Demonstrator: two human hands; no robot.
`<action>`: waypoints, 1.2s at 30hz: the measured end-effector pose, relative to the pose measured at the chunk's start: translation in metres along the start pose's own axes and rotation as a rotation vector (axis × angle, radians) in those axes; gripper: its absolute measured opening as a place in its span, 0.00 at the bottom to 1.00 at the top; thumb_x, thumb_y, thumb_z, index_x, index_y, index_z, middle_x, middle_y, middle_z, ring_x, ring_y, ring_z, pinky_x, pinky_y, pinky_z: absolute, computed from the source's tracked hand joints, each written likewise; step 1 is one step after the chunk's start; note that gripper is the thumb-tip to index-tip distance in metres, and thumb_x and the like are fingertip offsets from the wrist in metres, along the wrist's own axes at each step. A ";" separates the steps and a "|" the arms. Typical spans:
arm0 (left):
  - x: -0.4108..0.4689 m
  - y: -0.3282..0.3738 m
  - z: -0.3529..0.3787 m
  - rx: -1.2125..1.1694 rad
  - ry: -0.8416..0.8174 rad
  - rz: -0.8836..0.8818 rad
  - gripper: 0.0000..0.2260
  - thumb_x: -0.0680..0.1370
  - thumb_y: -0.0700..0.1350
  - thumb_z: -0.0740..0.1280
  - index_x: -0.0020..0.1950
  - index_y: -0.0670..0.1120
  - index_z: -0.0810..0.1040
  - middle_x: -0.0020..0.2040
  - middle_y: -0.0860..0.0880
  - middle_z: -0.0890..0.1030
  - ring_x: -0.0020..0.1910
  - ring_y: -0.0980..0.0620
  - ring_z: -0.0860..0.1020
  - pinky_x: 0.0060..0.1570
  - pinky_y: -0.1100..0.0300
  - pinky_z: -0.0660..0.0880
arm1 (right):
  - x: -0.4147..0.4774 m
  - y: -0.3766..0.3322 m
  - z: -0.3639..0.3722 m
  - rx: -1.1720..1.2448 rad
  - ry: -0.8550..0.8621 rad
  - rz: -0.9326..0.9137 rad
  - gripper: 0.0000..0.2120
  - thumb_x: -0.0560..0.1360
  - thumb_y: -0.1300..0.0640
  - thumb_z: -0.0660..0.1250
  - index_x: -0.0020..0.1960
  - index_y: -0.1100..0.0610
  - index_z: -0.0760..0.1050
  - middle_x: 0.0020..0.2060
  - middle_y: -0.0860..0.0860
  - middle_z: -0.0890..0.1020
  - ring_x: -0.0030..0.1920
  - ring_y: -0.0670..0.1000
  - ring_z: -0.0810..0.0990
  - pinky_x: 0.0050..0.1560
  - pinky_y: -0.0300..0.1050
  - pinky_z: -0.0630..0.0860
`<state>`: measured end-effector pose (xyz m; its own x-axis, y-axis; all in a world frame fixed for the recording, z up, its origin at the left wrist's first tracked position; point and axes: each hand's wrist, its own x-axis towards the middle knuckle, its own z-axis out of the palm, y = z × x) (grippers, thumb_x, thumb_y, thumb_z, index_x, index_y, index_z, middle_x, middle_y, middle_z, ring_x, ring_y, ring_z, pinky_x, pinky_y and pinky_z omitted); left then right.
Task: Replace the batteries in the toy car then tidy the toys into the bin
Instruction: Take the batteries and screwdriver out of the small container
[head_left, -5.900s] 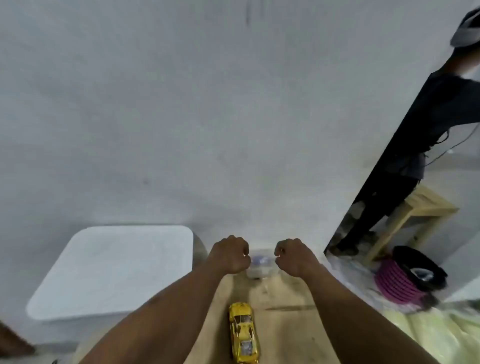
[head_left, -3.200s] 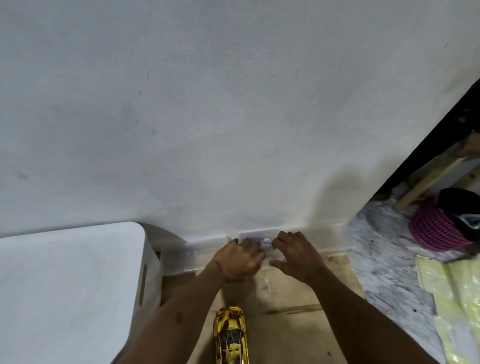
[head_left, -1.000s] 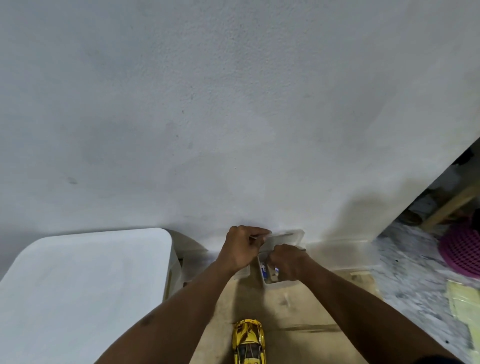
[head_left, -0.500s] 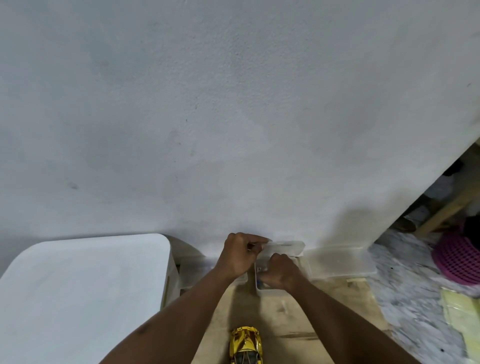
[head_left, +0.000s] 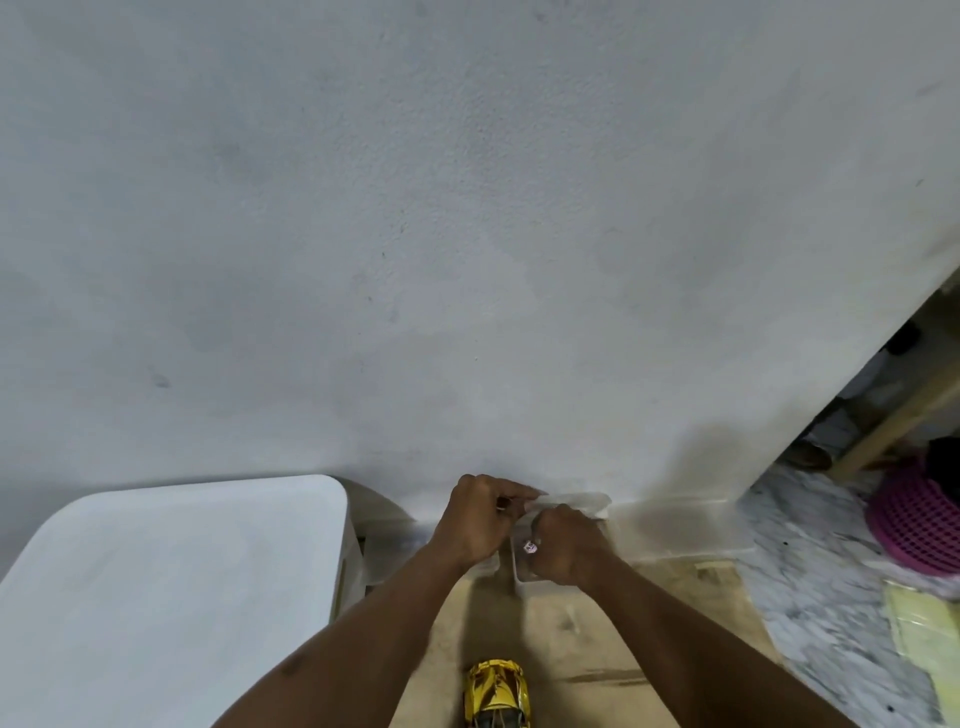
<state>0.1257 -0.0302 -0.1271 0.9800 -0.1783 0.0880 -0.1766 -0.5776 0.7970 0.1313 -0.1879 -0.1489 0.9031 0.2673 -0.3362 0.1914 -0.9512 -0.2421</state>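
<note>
A small clear plastic box (head_left: 519, 578) stands on the wooden surface against the wall. My left hand (head_left: 475, 522) pinches its clear lid (head_left: 576, 500) and holds it tipped up toward the wall. My right hand (head_left: 566, 545) is curled inside the box, fingers closed around a small pink-and-white item (head_left: 529, 546); I cannot tell what it is. The rest of the box's contents are hidden under that hand. The yellow toy car (head_left: 496, 693) sits upright near the bottom edge, between my forearms and apart from both hands.
A large white bin with its lid on (head_left: 171, 587) stands at the left. A second clear container (head_left: 680, 530) lies right of the small box against the wall. Farther right are marble floor (head_left: 810, 582), a pink basket (head_left: 914, 525) and a wooden leg.
Both hands opened the small box: my left raised the lid and keeps it up, my right went into the box and closed its fingers there. The car has stayed put.
</note>
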 end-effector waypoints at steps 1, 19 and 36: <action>-0.001 0.001 0.000 0.003 -0.002 0.001 0.13 0.76 0.37 0.70 0.53 0.53 0.87 0.50 0.57 0.86 0.49 0.63 0.83 0.55 0.61 0.80 | -0.005 0.004 -0.005 0.011 0.027 -0.038 0.13 0.70 0.47 0.67 0.48 0.55 0.81 0.48 0.53 0.83 0.50 0.54 0.82 0.43 0.42 0.73; -0.024 -0.003 0.014 0.384 -0.223 -0.012 0.16 0.75 0.44 0.74 0.62 0.50 0.82 0.60 0.52 0.82 0.59 0.51 0.77 0.58 0.61 0.72 | -0.051 0.101 -0.011 0.293 0.350 -0.052 0.12 0.78 0.46 0.66 0.36 0.47 0.75 0.27 0.46 0.80 0.30 0.46 0.79 0.37 0.45 0.77; -0.033 0.007 0.038 0.877 -0.298 0.111 0.28 0.73 0.68 0.63 0.62 0.48 0.75 0.62 0.48 0.76 0.63 0.46 0.70 0.65 0.48 0.63 | -0.041 0.067 0.004 -0.130 0.114 -0.293 0.17 0.77 0.44 0.65 0.63 0.46 0.66 0.48 0.50 0.84 0.47 0.55 0.82 0.45 0.44 0.71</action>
<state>0.0889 -0.0582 -0.1472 0.9111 -0.3952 -0.1170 -0.3925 -0.9186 0.0461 0.1054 -0.2623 -0.1552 0.8383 0.5200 -0.1641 0.4897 -0.8503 -0.1931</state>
